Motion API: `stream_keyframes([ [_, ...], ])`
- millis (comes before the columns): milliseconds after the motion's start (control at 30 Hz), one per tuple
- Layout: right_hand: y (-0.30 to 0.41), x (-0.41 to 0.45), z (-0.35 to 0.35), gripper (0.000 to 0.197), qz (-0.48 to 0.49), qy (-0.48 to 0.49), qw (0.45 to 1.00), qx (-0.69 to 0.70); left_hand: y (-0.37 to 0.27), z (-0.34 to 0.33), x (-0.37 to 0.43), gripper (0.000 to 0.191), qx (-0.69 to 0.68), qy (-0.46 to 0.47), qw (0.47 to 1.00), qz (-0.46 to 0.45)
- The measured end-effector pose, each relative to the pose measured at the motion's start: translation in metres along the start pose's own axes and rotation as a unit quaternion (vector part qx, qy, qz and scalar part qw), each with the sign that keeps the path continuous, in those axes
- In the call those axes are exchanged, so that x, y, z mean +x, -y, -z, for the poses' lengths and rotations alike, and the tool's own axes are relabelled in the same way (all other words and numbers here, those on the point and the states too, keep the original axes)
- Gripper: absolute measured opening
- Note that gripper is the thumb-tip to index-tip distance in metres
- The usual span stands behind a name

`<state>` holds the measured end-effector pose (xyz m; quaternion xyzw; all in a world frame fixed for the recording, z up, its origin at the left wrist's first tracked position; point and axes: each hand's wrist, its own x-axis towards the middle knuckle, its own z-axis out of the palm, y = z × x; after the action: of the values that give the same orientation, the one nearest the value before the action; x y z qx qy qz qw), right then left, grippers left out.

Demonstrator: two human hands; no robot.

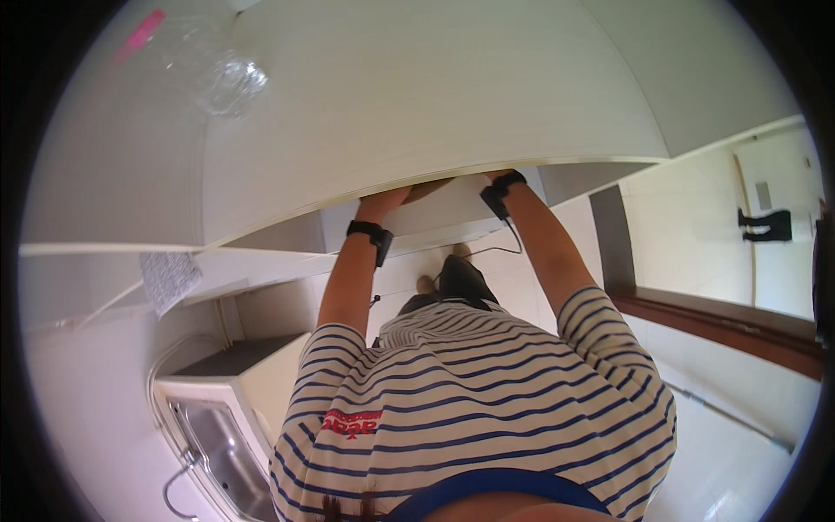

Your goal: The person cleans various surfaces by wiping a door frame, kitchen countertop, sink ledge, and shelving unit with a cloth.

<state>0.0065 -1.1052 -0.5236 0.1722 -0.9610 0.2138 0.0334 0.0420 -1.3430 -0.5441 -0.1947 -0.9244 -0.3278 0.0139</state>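
My left hand [386, 198] reaches under the front edge of a pale shelf [417, 143]; its fingers are hidden behind that edge. Beside it, a brownish object [427, 189] with a curved edge shows partly; whether the hand touches or holds it cannot be told. My right hand [499, 174] also goes in under the shelf edge, farther right, and only a bit near the wrist shows. Both wrists wear black bands with small devices, and a cable hangs from the right one. A clear plastic container [196, 65] with a pink part lies on the shelf at upper left.
A grey textured cloth [171, 277] hangs at the shelf's left edge. A metal sink [225, 457] with a curved faucet [176, 483] stands at lower left. At right are a dark reddish-brown frame [711, 329] and a pole [730, 417]. Tiled floor shows around my feet.
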Motion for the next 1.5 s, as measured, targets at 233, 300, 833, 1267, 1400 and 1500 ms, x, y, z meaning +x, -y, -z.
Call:
stream_keyframes([
  [233,-0.019,-0.013,0.002,0.062,-0.022,0.086,0.994,0.058,-0.018,-0.005,-0.012,0.046,0.057,0.025,0.998,0.031],
  [300,-0.013,-0.030,0.003,0.063,-0.006,0.078,0.997,0.006,-0.032,-0.003,-0.024,0.047,0.193,0.081,0.977,0.044],
  [833,0.077,-0.068,0.012,0.090,-0.093,0.315,0.936,-0.125,-0.085,-0.004,-0.128,0.061,0.214,-0.133,0.964,0.081],
  [1267,0.154,0.012,-0.056,0.086,0.136,0.267,0.941,-0.155,-0.065,0.009,-0.146,0.055,0.240,-0.232,0.901,0.277],
  [1400,0.161,0.015,-0.071,0.084,0.195,0.205,0.951,-0.126,-0.062,0.009,-0.147,0.051,0.226,-0.209,0.901,0.306],
  [1500,0.159,0.012,-0.062,0.080,0.218,0.186,0.946,-0.154,-0.059,0.008,-0.147,0.048,0.202,-0.219,0.904,0.307],
])
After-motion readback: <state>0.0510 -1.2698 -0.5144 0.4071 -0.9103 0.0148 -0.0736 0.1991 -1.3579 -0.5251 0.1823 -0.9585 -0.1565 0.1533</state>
